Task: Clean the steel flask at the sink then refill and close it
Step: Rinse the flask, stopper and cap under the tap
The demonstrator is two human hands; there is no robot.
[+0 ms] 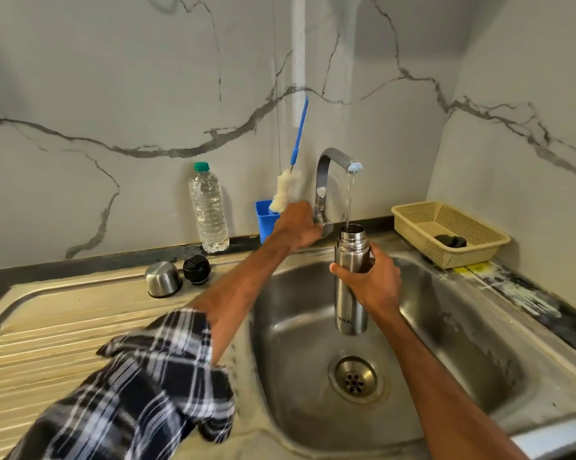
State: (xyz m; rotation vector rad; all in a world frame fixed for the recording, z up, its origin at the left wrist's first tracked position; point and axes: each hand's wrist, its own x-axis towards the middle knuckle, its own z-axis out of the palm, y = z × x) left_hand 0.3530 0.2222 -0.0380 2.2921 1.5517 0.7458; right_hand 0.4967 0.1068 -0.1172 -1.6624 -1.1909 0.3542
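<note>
A steel sink (472, 327) fills the lower right, set into a counter (47, 327) whose ribbed draining board runs off to the left. Over the basin, the steel flask (351, 313) stands upright in the air, its open mouth directly beneath the tap (333, 167), and a thin stream of water (349, 200) falls into it. The right hand (371, 282) is wrapped round the flask's upper body from the right side, fingers curled across the front and thumb near the shoulder, so the neck rises above the hand and the lower half hangs below it. The left hand (298, 227) reaches across to the tap's lever at the base and is closed around it; a plaid sleeve (140, 386) is rolled back on that arm. Behind that hand a blue holder (265, 217) carries a bottle brush (288, 187) with a blue handle. A clear plastic water bottle (209, 210) stands against the wall. On the draining board sit the steel cup lid (163, 278) and, just beside it, the black stopper (196, 268). A cream basket (452, 234) sits at the right corner.
</note>
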